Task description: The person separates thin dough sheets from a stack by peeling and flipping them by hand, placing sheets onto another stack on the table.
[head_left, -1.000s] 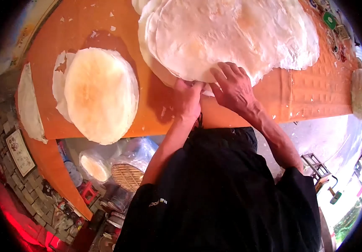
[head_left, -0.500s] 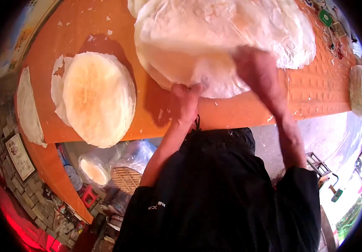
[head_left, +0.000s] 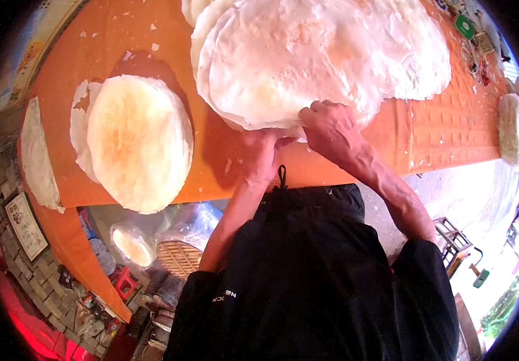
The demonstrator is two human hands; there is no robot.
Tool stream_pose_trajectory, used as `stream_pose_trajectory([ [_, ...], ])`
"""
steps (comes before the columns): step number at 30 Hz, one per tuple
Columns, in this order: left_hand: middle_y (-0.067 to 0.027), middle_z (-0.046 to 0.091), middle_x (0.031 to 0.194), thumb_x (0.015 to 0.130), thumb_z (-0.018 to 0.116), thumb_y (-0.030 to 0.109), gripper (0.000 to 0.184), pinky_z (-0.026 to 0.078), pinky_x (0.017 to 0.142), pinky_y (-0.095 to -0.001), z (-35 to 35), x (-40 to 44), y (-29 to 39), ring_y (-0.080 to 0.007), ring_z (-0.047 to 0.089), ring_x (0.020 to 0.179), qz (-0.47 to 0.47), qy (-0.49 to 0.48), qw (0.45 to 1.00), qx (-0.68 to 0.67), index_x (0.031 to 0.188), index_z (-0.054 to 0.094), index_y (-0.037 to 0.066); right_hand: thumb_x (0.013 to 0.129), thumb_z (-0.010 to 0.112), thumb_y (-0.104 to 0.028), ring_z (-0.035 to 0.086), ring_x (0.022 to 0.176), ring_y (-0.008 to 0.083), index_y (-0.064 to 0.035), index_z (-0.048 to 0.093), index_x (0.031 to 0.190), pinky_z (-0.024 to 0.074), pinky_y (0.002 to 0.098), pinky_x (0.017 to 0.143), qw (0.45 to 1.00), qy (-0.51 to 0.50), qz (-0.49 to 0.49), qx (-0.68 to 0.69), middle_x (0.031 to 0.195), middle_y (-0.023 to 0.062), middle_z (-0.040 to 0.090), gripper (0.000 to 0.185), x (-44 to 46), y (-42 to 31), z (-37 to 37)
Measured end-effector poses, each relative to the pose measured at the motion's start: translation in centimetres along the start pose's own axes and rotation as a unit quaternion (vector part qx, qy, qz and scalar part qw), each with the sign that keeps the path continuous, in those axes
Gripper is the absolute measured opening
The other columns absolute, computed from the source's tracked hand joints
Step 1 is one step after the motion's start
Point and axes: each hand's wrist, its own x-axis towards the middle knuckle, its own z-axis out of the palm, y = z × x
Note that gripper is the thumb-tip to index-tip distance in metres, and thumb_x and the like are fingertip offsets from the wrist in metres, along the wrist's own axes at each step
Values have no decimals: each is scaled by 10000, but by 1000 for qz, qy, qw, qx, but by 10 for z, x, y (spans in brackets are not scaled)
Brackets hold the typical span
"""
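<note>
A large pile of thin pale flatbread sheets (head_left: 307, 54) lies at the far side of the orange table, its near edge close to me. My right hand (head_left: 331, 123) pinches the near edge of the top sheet, fingers closed on it. Just left of it, my left hand (head_left: 262, 150) is at the same edge, its fingers partly tucked beneath the sheet. Its thumb points toward my right hand. A neat round stack of flatbreads (head_left: 139, 141), browned in the middle, sits to the left and overhangs the table's front edge slightly. A torn sheet (head_left: 82, 132) sticks out beneath it.
The orange table (head_left: 331, 162) has small crumbs scattered on it. At the right end lies a plastic-wrapped bundle (head_left: 512, 129); a green round object (head_left: 465, 26) is farther back. Below the table are a wicker basket (head_left: 178, 257), a bagged flatbread (head_left: 132, 245) and a red stool (head_left: 125, 284).
My right hand has come down and left to the pile's near edge. The top sheet, blurred and raised before, now lies over that edge. My left hand has stayed near its place.
</note>
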Motion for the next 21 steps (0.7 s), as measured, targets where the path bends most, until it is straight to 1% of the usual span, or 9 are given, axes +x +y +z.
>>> stream_pose_trajectory([
  [4, -104, 635, 1034, 803, 580, -31, 347, 565, 741, -315, -8, -4, -2, -215, 644, 907, 2, -58, 998, -19, 1147, 547, 2, 741, 665, -194, 599, 857, 318, -54, 639, 959, 487, 432, 740, 1000, 3, 23, 13, 890, 144, 614, 261, -12, -11, -13],
  [6, -101, 625, 1072, 824, 561, 7, 332, 579, 732, -350, -6, -4, 0, -225, 649, 913, 64, -9, 997, -29, 1155, 543, 10, 730, 698, -242, 549, 1040, 351, -44, 625, 1060, 440, 447, 893, 990, 117, -57, 53, 1098, 174, 582, 392, -26, -12, 2],
  [7, -87, 615, 1096, 839, 552, 26, 335, 561, 768, -351, -3, -4, 0, -218, 634, 926, 96, -11, 995, -32, 1174, 536, 26, 729, 680, -191, 506, 1124, 369, -35, 590, 1136, 395, 448, 970, 995, 83, -46, 37, 1205, 197, 533, 446, -33, -8, 8],
  [10, -114, 607, 1096, 824, 541, -58, 321, 545, 814, -384, -3, -4, 9, -238, 615, 983, 25, -64, 996, -55, 1139, 548, 2, 721, 656, -136, 528, 1088, 364, -37, 574, 1135, 422, 447, 932, 994, 107, -9, -26, 1157, 181, 562, 434, -23, 9, 14],
  [12, -101, 620, 1044, 837, 534, 1, 290, 525, 846, -429, 7, -3, 16, -242, 600, 1021, 21, -48, 998, -29, 1127, 552, 10, 711, 628, -91, 549, 1049, 368, -35, 569, 1123, 436, 445, 906, 996, 91, 7, -3, 1121, 167, 584, 419, -13, 10, 13],
  [14, -109, 623, 1051, 867, 528, 106, 281, 525, 840, -413, -5, 3, 17, -232, 606, 1018, 31, -100, 987, -120, 1130, 548, 10, 712, 662, -121, 565, 1014, 371, -24, 581, 1076, 455, 437, 873, 999, 11, -6, 50, 1085, 155, 600, 385, -4, 5, 13],
  [16, -117, 579, 1172, 889, 520, 197, 368, 484, 903, -403, -17, 8, 20, -236, 568, 1083, 47, -126, 988, -80, 1205, 513, 9, 735, 714, -218, 572, 999, 383, -4, 575, 1106, 466, 437, 859, 992, 70, -73, 81, 1089, 171, 598, 450, -9, 1, 7],
  [18, -102, 536, 1245, 900, 524, 202, 430, 429, 960, -395, -12, 2, 28, -237, 525, 1130, 31, -77, 972, -221, 1280, 464, 10, 748, 729, -398, 587, 974, 365, 6, 570, 1104, 478, 449, 819, 985, 95, -63, 128, 1069, 212, 600, 562, -16, -4, 9],
  [21, -102, 513, 1286, 908, 536, 238, 492, 393, 1000, -416, -14, 9, 29, -251, 487, 1185, 37, -26, 985, -166, 1339, 418, 33, 745, 746, -396, 593, 987, 393, 25, 590, 1092, 488, 449, 840, 976, 123, -43, 173, 1076, 236, 609, 567, -7, 2, 5],
])
